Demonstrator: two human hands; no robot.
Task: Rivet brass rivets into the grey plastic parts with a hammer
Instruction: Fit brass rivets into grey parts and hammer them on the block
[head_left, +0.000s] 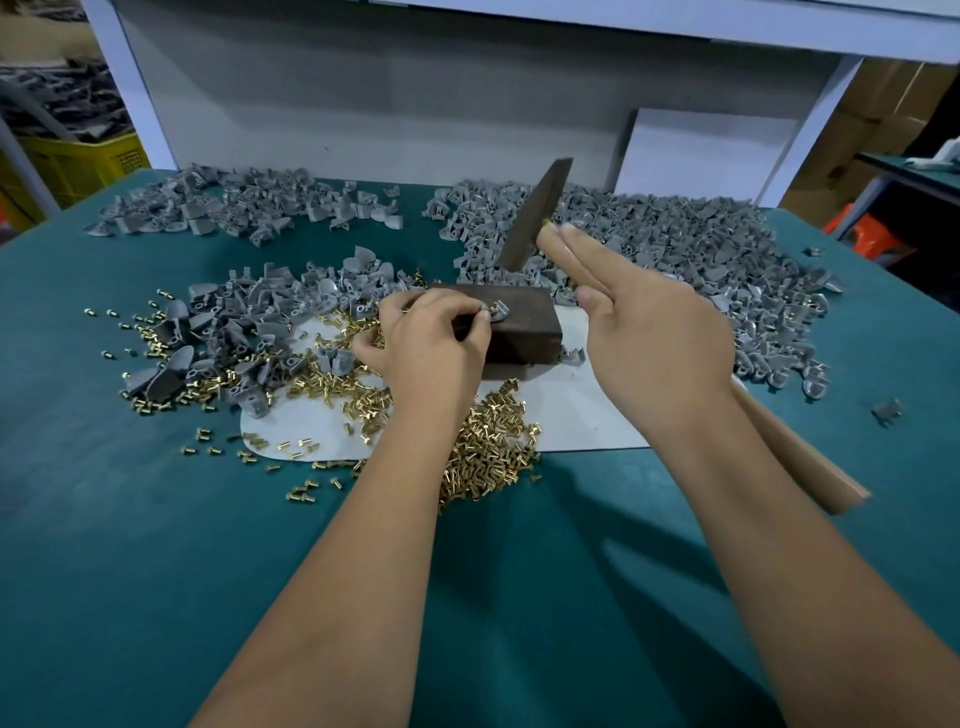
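A dark metal block (524, 327) sits mid-table on a white sheet (571, 415). On its top lies a grey plastic part (496, 312), and my left hand (426, 338) pinches it at the block's left end. My right hand (649, 332) grips the hammer (535, 213) by its wooden handle, index finger stretched along it. The dark head hangs tilted above the block's far side. Brass rivets (483, 447) lie heaped in front of the block under my left forearm.
Grey plastic parts lie in piles: left of the block (249, 322), far left (234, 202) and a big heap at the right (675, 244). Loose rivets (156, 338) scatter over the green mat (156, 519). A white board (706, 150) leans at the back.
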